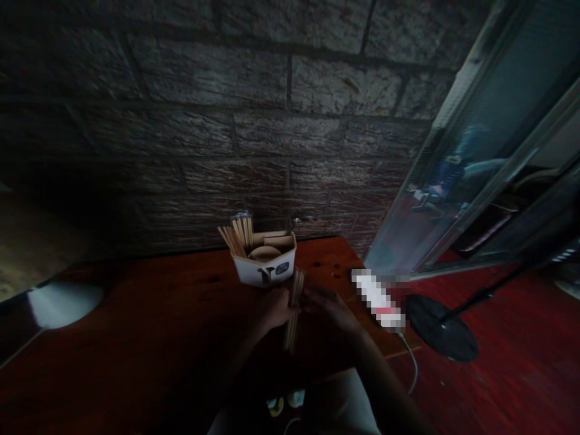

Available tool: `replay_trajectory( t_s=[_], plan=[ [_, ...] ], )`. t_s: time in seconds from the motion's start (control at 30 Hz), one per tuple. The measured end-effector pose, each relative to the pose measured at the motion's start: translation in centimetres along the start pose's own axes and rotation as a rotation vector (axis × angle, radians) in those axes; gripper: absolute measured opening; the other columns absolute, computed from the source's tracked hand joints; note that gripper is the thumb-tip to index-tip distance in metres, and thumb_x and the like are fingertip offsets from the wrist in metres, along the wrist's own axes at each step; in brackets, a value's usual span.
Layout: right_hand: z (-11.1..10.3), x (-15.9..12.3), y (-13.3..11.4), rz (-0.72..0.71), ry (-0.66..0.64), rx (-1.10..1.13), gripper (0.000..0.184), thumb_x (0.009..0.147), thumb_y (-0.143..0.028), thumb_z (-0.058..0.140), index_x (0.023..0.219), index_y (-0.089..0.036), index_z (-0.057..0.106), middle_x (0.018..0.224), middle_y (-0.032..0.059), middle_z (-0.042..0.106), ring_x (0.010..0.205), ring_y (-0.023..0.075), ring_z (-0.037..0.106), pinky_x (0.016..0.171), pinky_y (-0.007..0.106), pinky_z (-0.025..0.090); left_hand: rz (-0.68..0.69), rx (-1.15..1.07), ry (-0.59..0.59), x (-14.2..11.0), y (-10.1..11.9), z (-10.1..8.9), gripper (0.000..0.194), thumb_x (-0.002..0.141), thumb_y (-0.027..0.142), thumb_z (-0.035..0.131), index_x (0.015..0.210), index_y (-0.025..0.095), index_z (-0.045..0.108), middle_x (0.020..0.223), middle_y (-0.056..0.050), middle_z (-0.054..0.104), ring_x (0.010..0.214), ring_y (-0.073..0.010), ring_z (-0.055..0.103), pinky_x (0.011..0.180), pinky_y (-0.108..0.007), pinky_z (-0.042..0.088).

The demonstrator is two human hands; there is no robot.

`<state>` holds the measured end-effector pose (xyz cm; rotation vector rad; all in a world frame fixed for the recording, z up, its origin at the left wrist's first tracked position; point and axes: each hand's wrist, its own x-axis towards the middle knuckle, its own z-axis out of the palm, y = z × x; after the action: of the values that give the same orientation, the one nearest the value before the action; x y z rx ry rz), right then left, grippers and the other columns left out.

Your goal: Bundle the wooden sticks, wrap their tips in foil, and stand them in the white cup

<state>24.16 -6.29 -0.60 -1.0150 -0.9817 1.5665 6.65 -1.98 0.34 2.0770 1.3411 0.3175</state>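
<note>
A bundle of thin wooden sticks point(293, 311) stands nearly upright between my two hands over the dark red table point(149, 326). My left hand point(273, 309) is wrapped round the bundle from the left. My right hand point(330, 307) closes on it from the right. Just beyond them sits a white cardboard holder point(264, 261) with more sticks in its left corner and some flat brown pieces inside. The scene is dim and the fingers are hard to separate.
A brick wall rises behind the table. A glass door point(457, 181) stands at the right. A pixelated white object point(377, 297) lies on the table's right edge with a cable. A round black stand base point(441, 329) rests on the red floor. A pale rounded object point(63, 302) sits far left.
</note>
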Motion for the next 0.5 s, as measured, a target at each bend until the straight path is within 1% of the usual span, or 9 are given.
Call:
replay_trajectory(
  t_s=[0.07, 0.13, 0.23, 0.33, 0.4, 0.5],
  plan=[
    [-0.3, 0.4, 0.2, 0.018, -0.009, -0.070, 0.040, 0.073, -0.047, 0.078, 0.099, -0.016, 0.075, 0.105, 0.0106, 0.074, 0.093, 0.0214, 0.070, 0.075, 0.028, 0.051, -0.022, 0.037, -0.018, -0.1, 0.1, 0.2, 0.018, 0.077, 0.033, 0.068, 0.076, 0.015, 0.071, 0.074, -0.009, 0.072, 0.072, -0.0245, 0.069, 0.062, -0.028, 0.046],
    [-0.5, 0.9, 0.2, 0.019, -0.038, -0.189, 0.044, 0.074, -0.053, 0.074, 0.095, -0.015, 0.074, 0.098, 0.0106, 0.074, 0.085, 0.0197, 0.069, 0.068, 0.026, 0.049, -0.010, 0.045, -0.022, -0.3, 0.3, 0.4, 0.018, 0.078, 0.032, 0.065, 0.075, 0.015, 0.072, 0.072, -0.008, 0.072, 0.069, -0.0223, 0.069, 0.058, -0.026, 0.043],
    [-0.5, 1.5, 0.3, 0.010, -0.064, -0.316, 0.045, 0.075, -0.056, 0.072, 0.087, -0.014, 0.071, 0.081, 0.0062, 0.072, 0.069, 0.0147, 0.064, 0.058, 0.023, 0.044, 0.038, 0.011, -0.032, -0.8, 0.5, 0.7, 0.018, 0.080, 0.031, 0.063, 0.083, 0.017, 0.074, 0.077, -0.006, 0.074, 0.072, -0.0203, 0.069, 0.059, -0.024, 0.042],
    [-0.8, 2.2, 0.4, 0.014, -0.055, -0.414, 0.045, 0.072, -0.056, 0.075, 0.081, -0.013, 0.068, 0.070, 0.0014, 0.067, 0.056, 0.0100, 0.055, 0.050, 0.021, 0.038, 0.066, -0.031, -0.016, -1.2, 0.7, 0.7, 0.029, 0.086, 0.038, 0.059, 0.093, 0.015, 0.075, 0.083, -0.007, 0.076, 0.074, -0.0207, 0.069, 0.061, -0.025, 0.042],
    [-1.0, 2.6, 0.4, 0.032, -0.053, -0.477, 0.046, 0.073, -0.058, 0.075, 0.077, -0.013, 0.066, 0.063, -0.0004, 0.064, 0.049, 0.0081, 0.050, 0.045, 0.021, 0.035, 0.066, -0.048, 0.010, -1.4, 0.8, 0.5, 0.034, 0.086, 0.042, 0.060, 0.098, 0.014, 0.075, 0.088, -0.009, 0.077, 0.078, -0.0224, 0.070, 0.065, -0.026, 0.044],
    [-1.0, 3.3, 0.2, 0.072, -0.087, -0.554, 0.048, 0.076, -0.062, 0.070, 0.074, -0.014, 0.065, 0.055, -0.0008, 0.061, 0.043, 0.0078, 0.048, 0.042, 0.020, 0.033, 0.126, -0.150, 0.037, -1.5, 0.7, 0.3, 0.028, 0.084, 0.036, 0.063, 0.099, 0.016, 0.076, 0.095, -0.007, 0.077, 0.087, -0.0226, 0.070, 0.073, -0.026, 0.046]
  ],
)
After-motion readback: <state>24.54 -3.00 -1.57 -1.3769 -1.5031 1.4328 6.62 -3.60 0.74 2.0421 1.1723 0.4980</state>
